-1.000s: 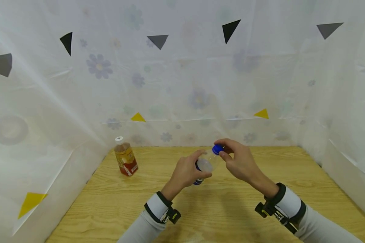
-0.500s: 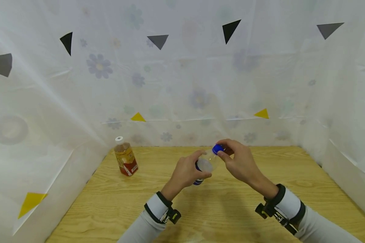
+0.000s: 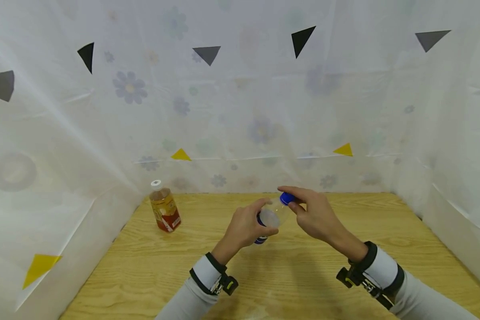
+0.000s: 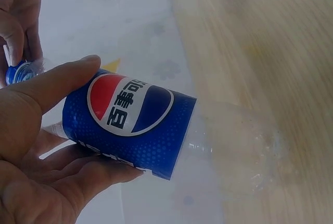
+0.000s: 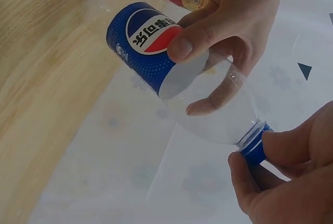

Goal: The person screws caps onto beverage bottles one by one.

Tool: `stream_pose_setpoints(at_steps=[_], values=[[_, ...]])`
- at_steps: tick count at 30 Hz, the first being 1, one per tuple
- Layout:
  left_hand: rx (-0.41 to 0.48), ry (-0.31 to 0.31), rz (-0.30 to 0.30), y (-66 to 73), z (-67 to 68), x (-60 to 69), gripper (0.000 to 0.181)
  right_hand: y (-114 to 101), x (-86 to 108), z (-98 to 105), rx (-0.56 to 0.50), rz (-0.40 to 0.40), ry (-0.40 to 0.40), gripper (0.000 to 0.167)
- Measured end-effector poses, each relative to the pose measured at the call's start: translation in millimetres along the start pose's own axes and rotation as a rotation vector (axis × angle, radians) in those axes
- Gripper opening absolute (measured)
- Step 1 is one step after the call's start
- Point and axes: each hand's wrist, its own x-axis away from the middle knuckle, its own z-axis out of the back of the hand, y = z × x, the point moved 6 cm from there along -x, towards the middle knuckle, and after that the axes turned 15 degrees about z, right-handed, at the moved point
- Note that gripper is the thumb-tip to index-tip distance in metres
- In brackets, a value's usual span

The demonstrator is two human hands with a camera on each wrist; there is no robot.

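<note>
A clear plastic Pepsi bottle point(image 4: 130, 114) with a blue label hangs tilted above the table, its neck toward the right hand. It looks empty of liquid. My left hand point(image 3: 248, 224) grips the bottle around its body, thumb on the label. My right hand point(image 3: 318, 215) pinches the blue bottle cap point(image 5: 255, 148) between thumb and fingers, its index finger reaching out past the cap in the head view. The cap sits on the bottle's neck; whether it is loose cannot be told.
A tea-coloured drink bottle point(image 3: 166, 209) with a white cap and a yellow-red label stands upright at the table's left. Pale floral sheeting point(image 3: 240, 111) with black, grey and yellow triangles encloses the wooden table point(image 3: 144, 275) at back and sides.
The right hand's fingers have shifted around the cap, and the index finger is straighter now. The left hand and the Pepsi bottle have stayed in place.
</note>
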Motion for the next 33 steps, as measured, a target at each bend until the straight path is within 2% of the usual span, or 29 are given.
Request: stream_pose_setpoints(at_steps=[33], values=[[-0.001,-0.004,-0.022,-0.1,-1.9,1.8,0.070,-2.4,-0.7,0.7,0.101,0.040,0.087,0.016]])
